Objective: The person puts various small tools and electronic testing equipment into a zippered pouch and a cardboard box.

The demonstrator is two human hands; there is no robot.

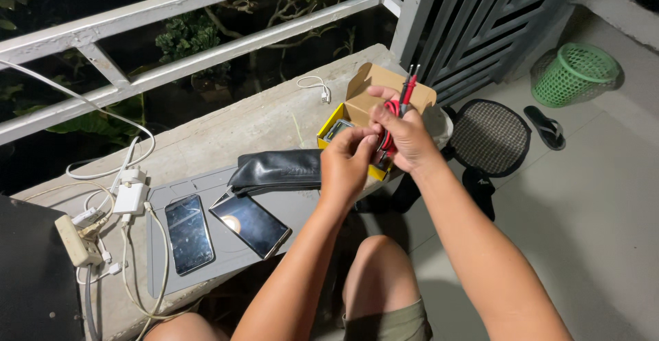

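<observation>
Holding two probes (409, 86); two phones (189, 233) nearby.

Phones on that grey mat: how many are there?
2. One phone lies upright on the grey mat, near the white chargers; the second phone lies tilted just right of it. Others could be hidden under the black pouch.

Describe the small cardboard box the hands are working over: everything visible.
The small cardboard box sits near the end of the concrete ledge, beside the black leather pouch. Its outside is yellow, its inside plain brown card. The lid flaps stand open and upright. A grey device shows inside, partly hidden. The left hand and right hand cover its front; the right holds red and black test probes above it. Whether either hand touches the box is unclear.
</observation>
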